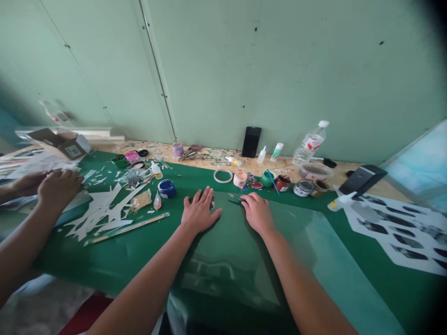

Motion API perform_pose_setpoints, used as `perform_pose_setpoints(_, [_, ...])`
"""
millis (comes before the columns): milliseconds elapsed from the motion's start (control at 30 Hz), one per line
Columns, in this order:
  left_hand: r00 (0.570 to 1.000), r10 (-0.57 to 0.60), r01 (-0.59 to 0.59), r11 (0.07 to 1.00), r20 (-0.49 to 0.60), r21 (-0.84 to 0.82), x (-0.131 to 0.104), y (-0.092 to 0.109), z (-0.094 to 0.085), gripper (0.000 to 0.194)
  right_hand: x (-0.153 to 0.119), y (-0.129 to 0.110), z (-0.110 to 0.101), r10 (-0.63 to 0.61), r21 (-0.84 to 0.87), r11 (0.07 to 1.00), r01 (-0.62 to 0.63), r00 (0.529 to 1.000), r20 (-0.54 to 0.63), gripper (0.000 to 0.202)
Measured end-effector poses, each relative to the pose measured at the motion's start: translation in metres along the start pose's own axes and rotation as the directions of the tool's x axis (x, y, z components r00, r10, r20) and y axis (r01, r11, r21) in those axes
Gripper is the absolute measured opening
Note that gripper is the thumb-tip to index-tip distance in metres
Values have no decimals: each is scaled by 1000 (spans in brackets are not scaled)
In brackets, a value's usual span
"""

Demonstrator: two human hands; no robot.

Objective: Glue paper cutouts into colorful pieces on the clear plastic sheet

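My left hand (199, 213) lies flat with its fingers spread, pressing on a large transparent plastic sheet (307, 246) over the green table cover. A small patterned piece (213, 204) shows between its thumb and index finger. My right hand (257, 213) is closed round a slim craft knife (234, 198), whose pointed tip faces left toward my left hand. The tip is close to the sheet's far edge; whether it touches is too small to tell. A silver ring of tape (222, 176) lies just beyond the sheet.
Paint jars, including a blue one (166, 188) and a red-brown one (282, 183), stand beyond my hands. A co-worker's hands (59, 186) work at left near paper scraps (101, 209) and a long stick (127, 229). At right lie a printed sheet (394, 228) and a black box (363, 180).
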State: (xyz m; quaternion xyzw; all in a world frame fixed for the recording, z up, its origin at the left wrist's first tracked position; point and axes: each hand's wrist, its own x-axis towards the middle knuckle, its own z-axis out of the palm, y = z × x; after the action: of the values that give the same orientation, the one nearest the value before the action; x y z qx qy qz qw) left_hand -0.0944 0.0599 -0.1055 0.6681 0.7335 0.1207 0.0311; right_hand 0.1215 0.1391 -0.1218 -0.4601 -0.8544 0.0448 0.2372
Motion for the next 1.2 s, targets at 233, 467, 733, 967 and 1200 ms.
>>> perform_pose_setpoints(233, [974,-43,-45,927,-224,-373,-4,-10,-3,58,0,0,-1,0,-2,1000,0,1000,1,22])
perform_pose_setpoints(467, [936,-243,49,804,-253,-593,-5,-27,-2,29,0,-1,-3,7,-9,1000,-7,1000,8,21])
perform_pose_setpoints(733, [945,-266,61,713,-190,-698,-7,-24,-9,21,0,-2,-4,5,-27,1000,-5,1000,13,22])
perform_pose_setpoints(967, [958,-245,56,666,-147,-744,-8,-28,-6,19,0,-3,-4,11,-27,1000,-11,1000,12,22])
perform_pose_setpoints(1200, [944,-285,22,557,-166,-830,-18,-20,-19,30,0,-1,-3,6,-10,1000,-6,1000,10,22])
